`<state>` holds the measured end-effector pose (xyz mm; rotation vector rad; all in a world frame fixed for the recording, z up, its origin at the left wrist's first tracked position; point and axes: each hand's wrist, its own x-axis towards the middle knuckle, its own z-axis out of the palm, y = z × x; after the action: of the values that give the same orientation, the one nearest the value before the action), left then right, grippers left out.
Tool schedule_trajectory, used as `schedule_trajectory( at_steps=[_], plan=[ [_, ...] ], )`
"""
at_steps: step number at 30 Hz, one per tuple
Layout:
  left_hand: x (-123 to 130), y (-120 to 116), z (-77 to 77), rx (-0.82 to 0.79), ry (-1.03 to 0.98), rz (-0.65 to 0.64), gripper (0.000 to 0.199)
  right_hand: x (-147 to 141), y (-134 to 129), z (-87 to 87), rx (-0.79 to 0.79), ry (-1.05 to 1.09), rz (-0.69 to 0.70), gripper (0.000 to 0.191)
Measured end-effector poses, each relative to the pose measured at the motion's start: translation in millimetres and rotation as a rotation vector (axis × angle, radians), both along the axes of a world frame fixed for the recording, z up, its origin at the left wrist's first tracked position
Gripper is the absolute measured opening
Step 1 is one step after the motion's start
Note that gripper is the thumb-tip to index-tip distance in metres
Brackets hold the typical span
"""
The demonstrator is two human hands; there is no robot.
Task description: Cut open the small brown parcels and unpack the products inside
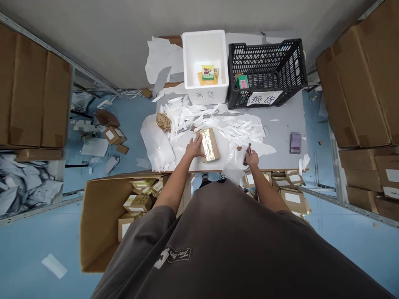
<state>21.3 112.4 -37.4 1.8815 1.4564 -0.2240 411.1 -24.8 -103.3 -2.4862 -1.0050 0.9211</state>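
A small cardboard box (211, 143) lies on the table, a strip of shiny tape along its top. My left hand (195, 146) rests against the box's left side with its fingers spread. To the right, my right hand (252, 158) is closed around a utility knife (248, 150), dark with a bit of red, held just above or on the table and apart from the box. White paper scraps (240, 128) lie behind the box, and a crumpled ball of brown paper (163, 121) sits to its left.
At the back stand a white foam box (205, 97) and a black plastic crate (268, 74), both with small packets inside. A phone-like purple item (295, 143) lies at right. Below the table's front edge, a large carton (102, 220) holds taped boxes. Shelves of cartons (363, 83) flank both sides.
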Motion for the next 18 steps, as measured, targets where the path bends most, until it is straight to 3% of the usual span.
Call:
schedule_trajectory(
  at_steps=[5, 9, 14, 18],
  plan=[
    [2, -3, -10.3, 0.017, -0.032, 0.026, 0.166, 9, 11, -27.8, -0.161, -0.011, -0.024, 0.043],
    [7, -5, -15.1, 0.033, -0.03, 0.02, 0.17, 10, 18, -32.3, -0.197, 0.008, -0.024, 0.034],
    [24, -25, -13.6, 0.068, -0.063, 0.101, 0.171, 16, 13, -6.1, -0.057, 0.025, -0.042, 0.032],
    [46, -46, -14.4, 0.124, -0.09, 0.168, 0.165, -9, 25, 25.9, 0.171, 0.185, 0.096, 0.042]
  ],
)
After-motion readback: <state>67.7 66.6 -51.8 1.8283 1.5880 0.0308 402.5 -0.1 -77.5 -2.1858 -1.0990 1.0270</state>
